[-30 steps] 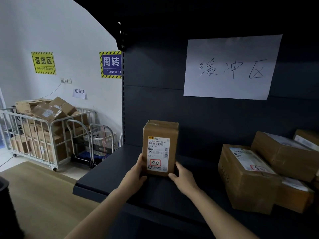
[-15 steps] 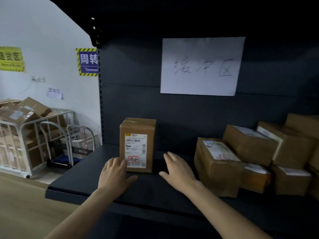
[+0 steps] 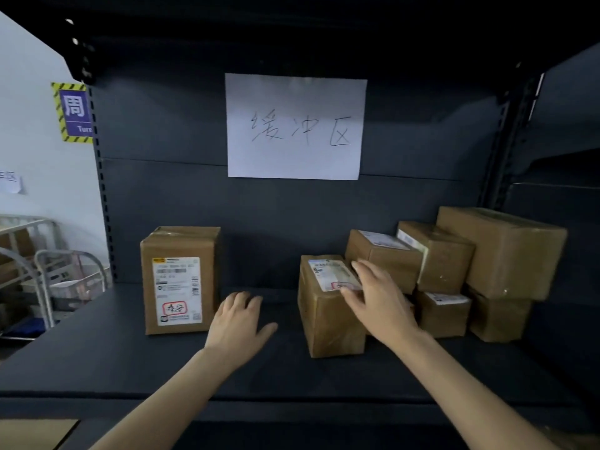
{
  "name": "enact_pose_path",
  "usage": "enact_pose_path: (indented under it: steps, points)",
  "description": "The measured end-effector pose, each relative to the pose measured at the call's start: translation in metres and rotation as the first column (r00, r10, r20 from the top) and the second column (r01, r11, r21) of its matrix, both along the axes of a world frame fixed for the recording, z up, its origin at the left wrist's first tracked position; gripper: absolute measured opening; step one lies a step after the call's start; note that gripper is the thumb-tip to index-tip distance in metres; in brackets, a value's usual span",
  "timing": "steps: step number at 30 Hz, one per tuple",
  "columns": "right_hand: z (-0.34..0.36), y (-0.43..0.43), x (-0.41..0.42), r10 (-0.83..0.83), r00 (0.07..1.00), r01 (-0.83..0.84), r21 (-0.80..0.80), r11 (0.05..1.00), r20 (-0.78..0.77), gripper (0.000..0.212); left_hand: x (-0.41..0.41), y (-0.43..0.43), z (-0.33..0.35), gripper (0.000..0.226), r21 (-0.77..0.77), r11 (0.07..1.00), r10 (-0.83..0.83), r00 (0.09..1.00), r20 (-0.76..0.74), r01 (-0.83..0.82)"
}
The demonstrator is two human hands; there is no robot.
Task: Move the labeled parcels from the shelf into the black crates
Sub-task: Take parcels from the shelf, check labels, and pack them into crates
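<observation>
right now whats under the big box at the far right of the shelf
The big box rests on a lower box; only that one's front shows. A small labeled box stands beside it. Whatever lies further back under there is hidden.

Matt dark painted metal shelf (image 3: pixel 97 362). Brown cardboard parcels (image 3: pixel 501 251) wrapped in glossy clear tape, each bearing a smooth white paper label (image 3: pixel 177 290). A plain white paper sheet (image 3: pixel 295 126) on the back panel. Far left, a bare metal cage trolley (image 3: pixel 42 264).
</observation>
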State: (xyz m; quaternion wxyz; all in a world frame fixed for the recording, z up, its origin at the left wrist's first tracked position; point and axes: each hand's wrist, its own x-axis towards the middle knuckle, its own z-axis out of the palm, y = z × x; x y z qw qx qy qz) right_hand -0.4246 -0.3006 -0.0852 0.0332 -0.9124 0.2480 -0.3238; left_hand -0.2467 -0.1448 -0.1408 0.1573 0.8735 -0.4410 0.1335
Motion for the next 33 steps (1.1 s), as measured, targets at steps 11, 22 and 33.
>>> enact_pose_path:
  steps: [11, 22, 33]
  points:
    - [-0.032, -0.037, -0.018, -0.025, 0.997, -0.014, 0.459, 0.888, 0.080, 0.039, -0.042, -0.063, 0.023, 0.059, -0.318, 0.947, -0.260, 0.661, -0.704, 0.034]
    - [-0.033, -0.002, 0.036, 0.149, 0.963, -0.248, 0.533, 0.809, 0.224, 0.044, -0.018, -0.035, 0.020, 0.043, -0.542, 0.840, -0.454, 0.512, -0.729, -0.028]
    - [-0.080, 0.031, 0.085, 0.271, 0.949, -0.311, 0.630, 0.712, 0.162, 0.058, 0.017, 0.004, -0.029, 0.083, -0.355, 0.934, -0.162, 0.840, -0.517, -0.039]
